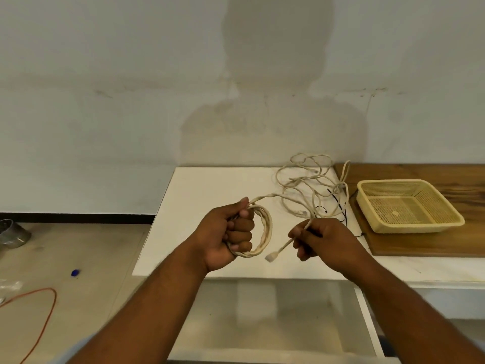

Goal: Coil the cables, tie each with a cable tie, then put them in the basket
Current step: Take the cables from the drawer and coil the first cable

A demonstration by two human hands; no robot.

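My left hand (227,233) is closed around a coil of cream cable (265,232), several loops held above the white table (210,187). My right hand (321,239) pinches the same cable's free end just above its clear plug (271,256), which points down and to the left. A loose tangle of cream cable (307,185) lies on the table behind my hands, with a second plug (301,212) in it. Thin black cable ties (338,203) lie among the tangle. The tan mesh basket (451,219) stands to the right on a wooden board, with nothing but a small tag inside.
The wooden board (420,245) covers the table's right part. The wall rises directly behind the table. On the floor to the left are an orange wire (49,308), a blue cap (75,272) and a metal tin (11,233).
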